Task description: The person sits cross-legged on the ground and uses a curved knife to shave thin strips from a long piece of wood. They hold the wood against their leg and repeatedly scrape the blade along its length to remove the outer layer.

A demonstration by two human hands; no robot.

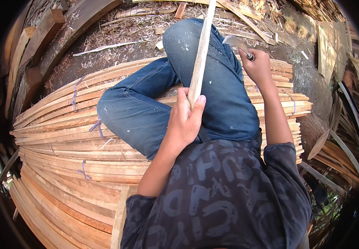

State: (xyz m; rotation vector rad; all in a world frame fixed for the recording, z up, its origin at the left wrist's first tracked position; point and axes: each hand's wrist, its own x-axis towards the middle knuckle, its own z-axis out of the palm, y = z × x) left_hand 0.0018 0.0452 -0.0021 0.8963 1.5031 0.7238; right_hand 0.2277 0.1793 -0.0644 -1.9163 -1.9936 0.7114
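My left hand (186,118) is closed round the near end of a long pale wooden strip (201,58). The strip slants up and away over my raised knee and runs out of the top of the view. To the right, my right hand (255,66) grips the dark handle of a knife with a curved blade (234,41). Its blade points left, toward the strip, and stays apart from it. My legs in blue jeans (138,110) are bent and crossed under the strip.
I sit on stacked bundles of wooden slats (63,164), tied with purple strips (84,169). Thick timber beams (42,37) lean at the far left. Wood shavings (117,37) cover the ground ahead. More loose slats (345,162) and a grey rock-like mass (308,79) are at the right.
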